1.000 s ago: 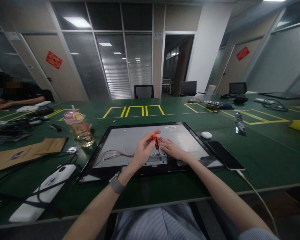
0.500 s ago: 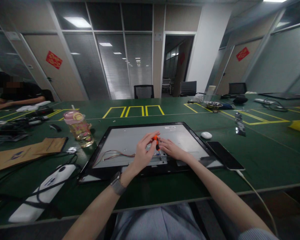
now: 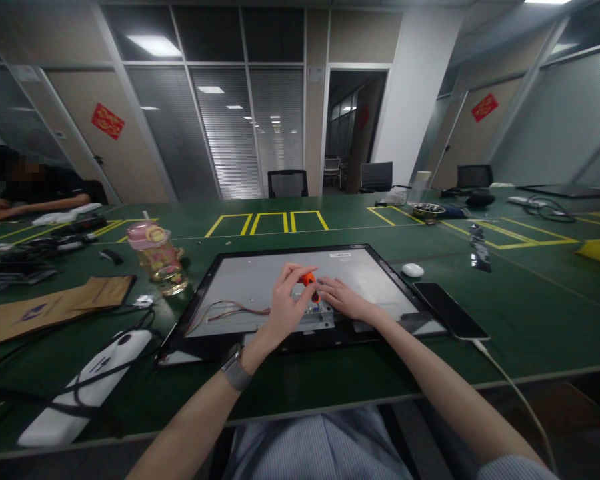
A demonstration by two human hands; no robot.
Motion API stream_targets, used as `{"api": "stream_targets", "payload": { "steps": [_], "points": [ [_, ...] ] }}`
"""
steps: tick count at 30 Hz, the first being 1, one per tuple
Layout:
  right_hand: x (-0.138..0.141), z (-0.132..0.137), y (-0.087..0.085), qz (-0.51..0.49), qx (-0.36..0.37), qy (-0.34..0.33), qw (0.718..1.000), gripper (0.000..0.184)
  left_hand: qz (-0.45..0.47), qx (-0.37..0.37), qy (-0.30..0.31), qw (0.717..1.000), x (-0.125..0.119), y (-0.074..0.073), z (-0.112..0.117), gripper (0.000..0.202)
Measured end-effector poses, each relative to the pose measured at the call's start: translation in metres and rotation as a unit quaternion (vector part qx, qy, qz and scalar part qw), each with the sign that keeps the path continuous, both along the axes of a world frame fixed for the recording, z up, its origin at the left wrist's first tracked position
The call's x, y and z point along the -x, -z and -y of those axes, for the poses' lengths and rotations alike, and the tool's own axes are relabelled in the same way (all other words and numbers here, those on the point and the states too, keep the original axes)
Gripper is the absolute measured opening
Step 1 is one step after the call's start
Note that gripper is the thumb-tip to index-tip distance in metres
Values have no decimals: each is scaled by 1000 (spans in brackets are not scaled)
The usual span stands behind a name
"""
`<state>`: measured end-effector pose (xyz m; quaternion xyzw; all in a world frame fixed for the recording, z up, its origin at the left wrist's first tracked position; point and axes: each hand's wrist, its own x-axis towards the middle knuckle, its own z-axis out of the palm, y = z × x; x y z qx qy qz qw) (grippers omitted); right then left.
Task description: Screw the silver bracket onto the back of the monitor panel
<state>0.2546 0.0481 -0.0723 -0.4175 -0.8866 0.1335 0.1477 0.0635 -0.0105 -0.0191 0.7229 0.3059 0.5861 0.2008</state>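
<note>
An orange and black screwdriver (image 3: 309, 279) is pinched between the thumb and fingers of my left hand (image 3: 289, 293), its tip pointing down at a small metal bracket (image 3: 324, 319). The bracket lies near the front edge of a flat display panel (image 3: 245, 277), grey inside a black frame. My right hand (image 3: 345, 298) rests on the panel just right of the screwdriver, its fingers stretched out. Thin coloured wires (image 3: 230, 308) run over the panel to the left of my hands. The screwdriver's very tip is hard to make out.
To the left are a pink-lidded bottle (image 3: 157, 257), a brown paper bag (image 3: 55, 310) and a white power strip (image 3: 87, 387) with black cables. A phone (image 3: 450, 310) on a charging cable and a white earbud case (image 3: 413, 270) lie to the right. A person (image 3: 45, 183) sits far left.
The screwdriver has tilted, its orange handle end leaning slightly left and its shaft shifting a little. My left fingers have changed their pinch slightly. My right hand stays put.
</note>
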Motion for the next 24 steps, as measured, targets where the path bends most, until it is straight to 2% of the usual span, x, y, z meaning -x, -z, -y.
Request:
{"api": "stream_targets", "payload": {
  "steps": [6, 8, 11, 13, 20, 24],
  "points": [
    [0, -1, 2, -2, 4, -5, 1000, 43, 2, 33, 107, 994, 0, -3, 6, 32],
    [0, -2, 3, -3, 2, -2, 1000, 44, -4, 18, 87, 996, 0, -4, 5, 28],
    [0, -3, 5, -1, -3, 2, 1000, 47, 0, 1, 20, 1000, 0, -3, 3, 22],
    [0, -3, 5, 0, -4, 2, 1000, 47, 12, 7, 4, 1000, -1, -3, 3, 20],
    [1, -2, 2, 1, 8, 3, 1000, 45, 43, 71, 102, 991, 1, -10, 7, 28],
    [1, -1, 2, -6, 4, 5, 1000, 47, 37, 57, 73, 995, 3, -8, 0, 24]
  ]
}}
